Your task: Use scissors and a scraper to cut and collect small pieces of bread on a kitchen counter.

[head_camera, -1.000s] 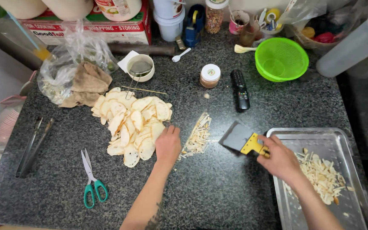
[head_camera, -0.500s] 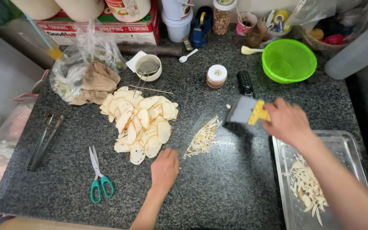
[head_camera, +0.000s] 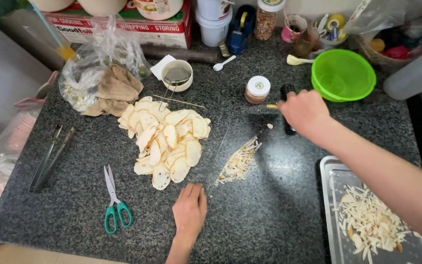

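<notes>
My left hand rests flat on the dark granite counter, holding nothing, just below a pile of pale round slices. A small heap of thin pale strips lies to its upper right. My right hand reaches across the counter near a black object. It is closed on a flat blade tool with a yellow handle, and the blade is blurred. At the lower right a metal tray holds more cut strips.
A green bowl and a white-lidded jar stand behind my right hand. Green-handled scissors and metal tongs lie at the left. A small cup with a strainer, a plastic bag and containers line the back.
My right hand has carried the yellow-handled blade from the tray's edge up and left toward the jar. My left hand has slid from the strips down toward the near edge.
</notes>
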